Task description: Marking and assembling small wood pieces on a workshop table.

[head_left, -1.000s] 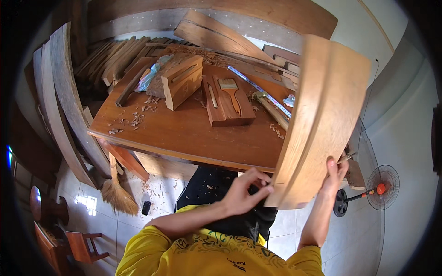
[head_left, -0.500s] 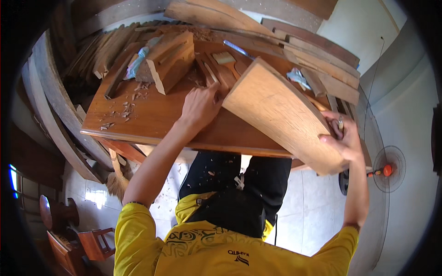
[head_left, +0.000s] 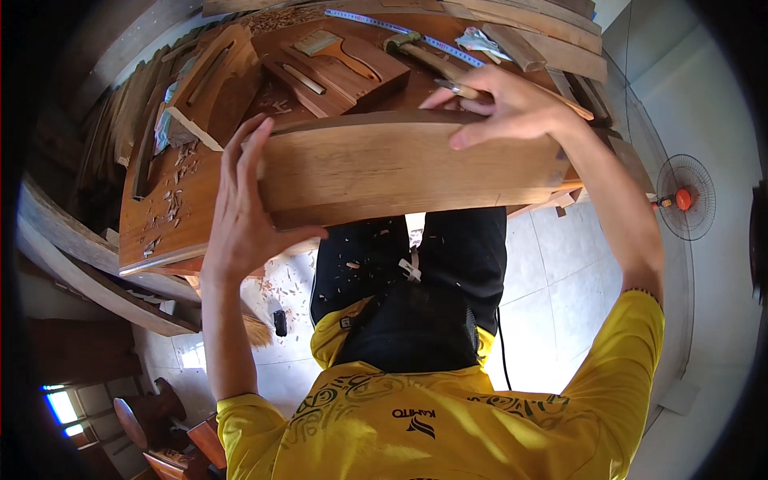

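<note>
A thick, slightly curved wooden board (head_left: 400,172) lies crosswise in front of me at the table's near edge, its broad face toward me. My left hand (head_left: 240,196) spans its left end, fingers at the upper corner and thumb stretched along the lower edge. Over the upper edge, toward the right end, is my right hand (head_left: 512,104), its thumb against the board's face. A slim pen-like tool (head_left: 464,90) with a light brown body and dark tip is held between its fingers; its exact kind is unclear.
On the brown table (head_left: 184,232) are a slotted wooden block (head_left: 216,84), a flat brush (head_left: 336,52) on another block, a hammer-like tool (head_left: 424,54), a measuring tape (head_left: 400,32) and wood shavings. Planks (head_left: 552,40) are stacked behind. A fan (head_left: 682,198) stands at right.
The board has swung from a steep slant to nearly level. My left hand has gone from the tabletop to its left end; my right hand has shifted up to its upper edge.
</note>
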A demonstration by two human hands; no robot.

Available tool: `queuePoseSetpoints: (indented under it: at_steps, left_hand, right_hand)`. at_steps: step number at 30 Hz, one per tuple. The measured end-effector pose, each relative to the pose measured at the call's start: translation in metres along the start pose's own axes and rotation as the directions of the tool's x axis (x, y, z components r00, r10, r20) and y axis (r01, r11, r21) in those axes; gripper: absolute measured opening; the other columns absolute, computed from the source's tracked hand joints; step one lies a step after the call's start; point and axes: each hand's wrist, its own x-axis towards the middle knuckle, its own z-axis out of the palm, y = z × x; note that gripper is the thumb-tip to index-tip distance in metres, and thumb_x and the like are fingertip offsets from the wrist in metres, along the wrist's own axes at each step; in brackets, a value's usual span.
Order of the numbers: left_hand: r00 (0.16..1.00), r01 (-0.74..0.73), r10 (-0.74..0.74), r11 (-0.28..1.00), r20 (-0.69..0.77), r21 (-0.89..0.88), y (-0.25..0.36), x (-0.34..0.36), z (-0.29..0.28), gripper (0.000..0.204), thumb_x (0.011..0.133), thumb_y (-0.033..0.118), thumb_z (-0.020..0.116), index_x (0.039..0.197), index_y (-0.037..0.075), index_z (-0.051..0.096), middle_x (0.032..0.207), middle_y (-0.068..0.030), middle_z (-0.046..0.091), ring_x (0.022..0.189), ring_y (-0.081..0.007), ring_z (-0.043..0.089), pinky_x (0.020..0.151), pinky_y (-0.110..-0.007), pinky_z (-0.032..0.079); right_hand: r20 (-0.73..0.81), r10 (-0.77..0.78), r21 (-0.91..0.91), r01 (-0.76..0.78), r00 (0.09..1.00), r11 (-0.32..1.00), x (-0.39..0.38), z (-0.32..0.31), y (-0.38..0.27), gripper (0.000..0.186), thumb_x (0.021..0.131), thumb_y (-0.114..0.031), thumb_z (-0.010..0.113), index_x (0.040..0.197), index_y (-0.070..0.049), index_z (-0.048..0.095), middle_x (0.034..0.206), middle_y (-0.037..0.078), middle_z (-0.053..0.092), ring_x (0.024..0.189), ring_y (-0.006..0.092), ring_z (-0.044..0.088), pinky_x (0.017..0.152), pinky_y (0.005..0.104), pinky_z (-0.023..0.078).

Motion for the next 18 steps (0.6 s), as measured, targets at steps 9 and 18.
queuePoseSetpoints:
  at_steps: [9,18]
  left_hand:
    - [0.985,0.162,-0.164,0.985,0.053,0.052,-0.044,-0.021,-0.01,0.118,0.055,0.045,0.103,0.152,0.008,0.047,0.146,-0.0192,0.055,0.138,-0.0389,0.053,0.117,-0.051,0.043]
    - [0.99,0.142,-0.142,0.99,-0.022,0.021,-0.052,-0.018,-0.002,0.105,0.057,0.055,0.099,0.14,0.005,0.059,0.127,-0.0161,0.066,0.119,-0.0361,0.064,0.104,-0.05,0.052]
  right_hand:
    - [0.144,-0.076,-0.064,0.086,0.987,0.994,0.052,0.016,0.007,0.064,0.087,-0.055,0.083,0.122,-0.002,0.078,0.096,0.009,0.074,0.08,0.0159,0.058,0.069,0.0321,0.045]
    - [-0.162,-0.069,-0.398,-0.001,0.984,0.918,0.02,0.037,-0.002,0.04,0.096,-0.038,0.08,0.114,-0.002,0.076,0.11,0.014,0.075,0.095,0.0288,0.07,0.084,0.0352,0.056]
